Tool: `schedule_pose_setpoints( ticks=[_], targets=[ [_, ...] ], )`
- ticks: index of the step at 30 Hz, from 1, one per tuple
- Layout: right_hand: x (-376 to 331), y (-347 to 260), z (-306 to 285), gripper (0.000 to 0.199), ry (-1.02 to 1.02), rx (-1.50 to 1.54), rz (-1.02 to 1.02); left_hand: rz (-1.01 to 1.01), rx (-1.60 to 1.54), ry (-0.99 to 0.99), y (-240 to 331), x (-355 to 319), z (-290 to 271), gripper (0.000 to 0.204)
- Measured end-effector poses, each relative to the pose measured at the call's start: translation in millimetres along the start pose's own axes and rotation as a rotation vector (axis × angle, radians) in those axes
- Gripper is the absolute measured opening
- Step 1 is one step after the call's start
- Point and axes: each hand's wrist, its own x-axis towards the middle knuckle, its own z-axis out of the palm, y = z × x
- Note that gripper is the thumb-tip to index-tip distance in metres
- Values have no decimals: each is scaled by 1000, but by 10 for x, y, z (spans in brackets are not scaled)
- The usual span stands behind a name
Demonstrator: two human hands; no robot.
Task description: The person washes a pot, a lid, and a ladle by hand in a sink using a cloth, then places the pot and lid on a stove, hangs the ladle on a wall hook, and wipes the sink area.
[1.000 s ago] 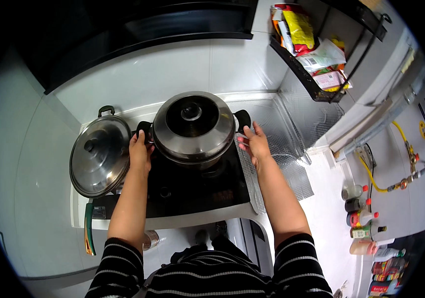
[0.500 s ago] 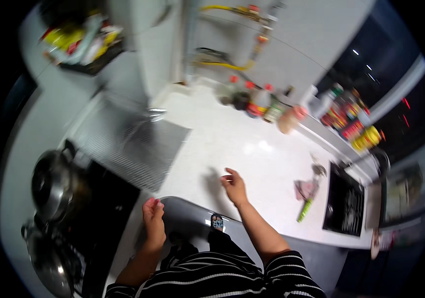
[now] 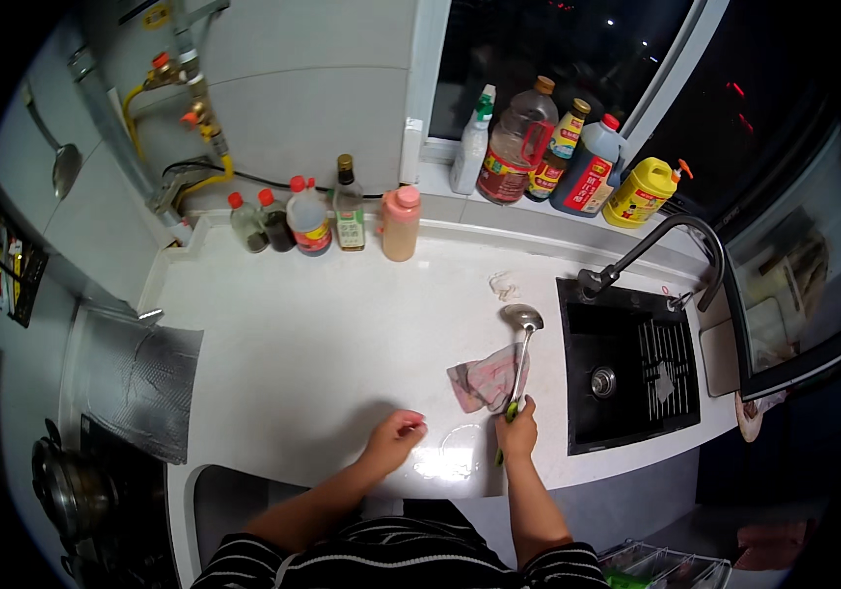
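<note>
Your right hand [image 3: 519,432] wraps its fingers around the ladle [image 3: 522,358], which crosses the right side of the cloth [image 3: 484,381], left of the sink [image 3: 602,339]. Your left hand [image 3: 391,444] is over the counter [image 3: 322,334], fingers curled; whether their tips meet, I cannot tell.

Ladle [image 3: 519,370] and cloth [image 3: 479,383] on the right half of my counter [image 3: 293,324], left of the sink [image 3: 578,393].
The ladle's handle is in my right hand [image 3: 518,430] near the front edge, its bowl toward the back; my left hand [image 3: 393,442] is left of it. The sink is set in the counter's right end, the faucet [image 3: 644,247] at its back. Bottles [image 3: 310,231] line the back edge toward the left corner; other containers [image 3: 518,147] stand farther right on the windowsill. A foil sheet [image 3: 140,383] covers the left edge, the stove [image 3: 135,476] before it with a pot [image 3: 72,491] on top.
</note>
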Motion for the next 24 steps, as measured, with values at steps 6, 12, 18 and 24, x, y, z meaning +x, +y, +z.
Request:
schedule_pose_setpoints(
  ticks=[6, 12, 18, 24],
  targets=[
    [-25, -374, -628, 42, -361, 856, 15, 409, 346, 53, 564, 275, -36, 31],
    [-213, -1376, -1020, 49, -1211, 1428, 217, 748, 854, 388, 1383, 291, -967, 55],
    [-1044, -2740, -755, 54, -1596, 1475, 322, 800, 1359, 516, 1539, -100, -2297, 58],
    [-1893, -3749, -411, 52, -1746, 1417, 377, 859, 1433, 716, 1451, -559, -3536, 46]
  ],
)
